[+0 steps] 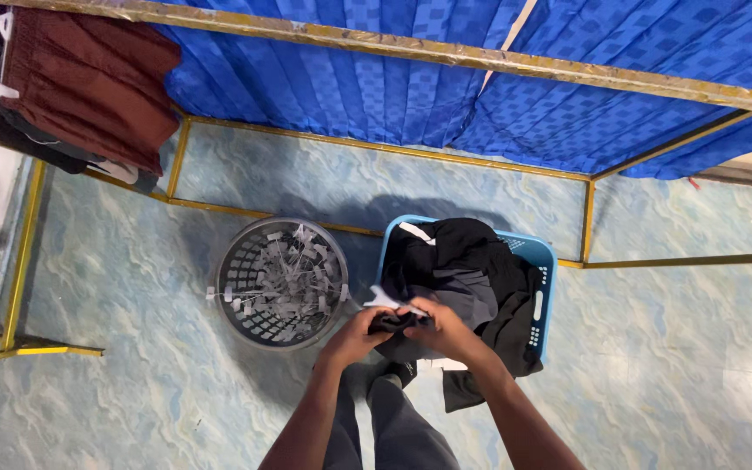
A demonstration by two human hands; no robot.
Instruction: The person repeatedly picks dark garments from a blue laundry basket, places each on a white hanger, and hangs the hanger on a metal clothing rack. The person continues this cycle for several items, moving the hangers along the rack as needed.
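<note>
My left hand [360, 332] and my right hand [439, 326] meet over the front edge of a blue laundry basket [542, 265]. Between them they grip a small dark piece of clothing [393, 321], with a white clothes peg [382, 300] at its top. The basket is heaped with black and grey clothes [459, 265], some spilling over its front rim. My legs in grey trousers show below the hands.
A round grey basket [278, 283] full of white pegs stands on the floor to the left of the blue one. A yellow metal drying rack [376, 41] carries a blue sheet [446, 87] and a dark red garment [89, 83]. The floor is pale blue marbled tile.
</note>
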